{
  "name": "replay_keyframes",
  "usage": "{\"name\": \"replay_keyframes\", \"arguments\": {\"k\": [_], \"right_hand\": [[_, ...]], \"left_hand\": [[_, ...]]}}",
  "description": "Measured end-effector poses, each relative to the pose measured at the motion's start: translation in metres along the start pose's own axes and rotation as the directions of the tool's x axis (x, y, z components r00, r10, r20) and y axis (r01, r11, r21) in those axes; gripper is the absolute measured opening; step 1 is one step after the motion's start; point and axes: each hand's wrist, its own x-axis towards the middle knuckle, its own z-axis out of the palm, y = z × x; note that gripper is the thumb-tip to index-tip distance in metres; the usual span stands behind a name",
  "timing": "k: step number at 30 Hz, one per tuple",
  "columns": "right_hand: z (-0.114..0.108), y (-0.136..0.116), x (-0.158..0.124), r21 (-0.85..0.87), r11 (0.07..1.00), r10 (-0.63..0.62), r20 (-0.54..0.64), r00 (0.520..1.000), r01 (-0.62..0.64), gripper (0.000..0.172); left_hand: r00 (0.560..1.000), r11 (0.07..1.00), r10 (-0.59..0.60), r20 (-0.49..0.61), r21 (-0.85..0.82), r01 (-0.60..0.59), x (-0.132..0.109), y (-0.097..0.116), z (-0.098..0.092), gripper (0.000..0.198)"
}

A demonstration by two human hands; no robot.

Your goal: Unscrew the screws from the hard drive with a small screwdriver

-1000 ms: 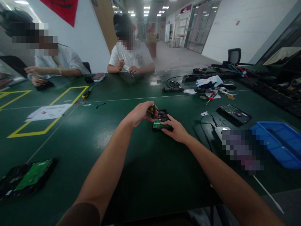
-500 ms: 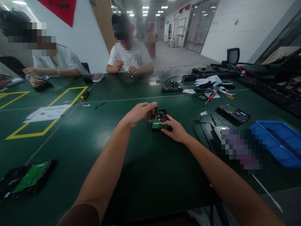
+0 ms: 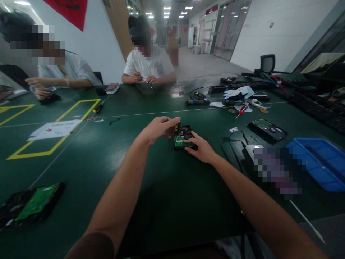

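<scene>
A hard drive (image 3: 182, 142) with a green circuit board facing up lies on the dark green table in front of me. My left hand (image 3: 161, 128) is closed around the yellow-and-black handle of a screwdriver (image 3: 177, 127), held upright over the drive's far left part. The screwdriver's tip is too small to make out. Against the drive's right side rests my right hand (image 3: 201, 147), its thumb and fingers gripping the edge and lying partly over the board.
Another hard drive (image 3: 267, 130) and a blue tray (image 3: 320, 165) are to the right. A red screwdriver (image 3: 241, 112) and gloves (image 3: 238, 93) lie farther back. At the near left is a further drive (image 3: 35, 203). Two people sit across the table.
My left hand's lower fingers have shifted slightly around the screwdriver. The drive and my right hand stay in place.
</scene>
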Motion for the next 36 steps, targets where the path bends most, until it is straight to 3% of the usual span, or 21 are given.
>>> {"name": "replay_keyframes", "arguments": {"k": [8, 14, 21, 36], "right_hand": [[0.001, 0.001, 0.000, 0.006, 1.000, -0.008, -0.009, 1.000, 0.008, 0.035], [0.001, 0.000, 0.000, 0.002, 1.000, -0.016, -0.010, 1.000, 0.016, 0.034], [0.003, 0.003, 0.000, 0.001, 1.000, -0.019, -0.019, 1.000, 0.019, 0.034], [0.003, 0.004, 0.000, 0.011, 1.000, -0.014, -0.023, 1.000, 0.014, 0.034]], "left_hand": [[1.000, 0.993, -0.007, -0.012, -0.121, 0.006, 0.000, 0.000, 0.003, 0.049], [0.997, 0.965, -0.013, 0.081, -0.259, 0.034, 0.003, -0.005, 0.005, 0.042], [0.999, 0.983, -0.031, 0.021, -0.179, 0.034, 0.001, -0.003, 0.000, 0.043], [1.000, 1.000, -0.026, 0.010, -0.012, 0.026, -0.002, 0.001, -0.008, 0.047]]}}
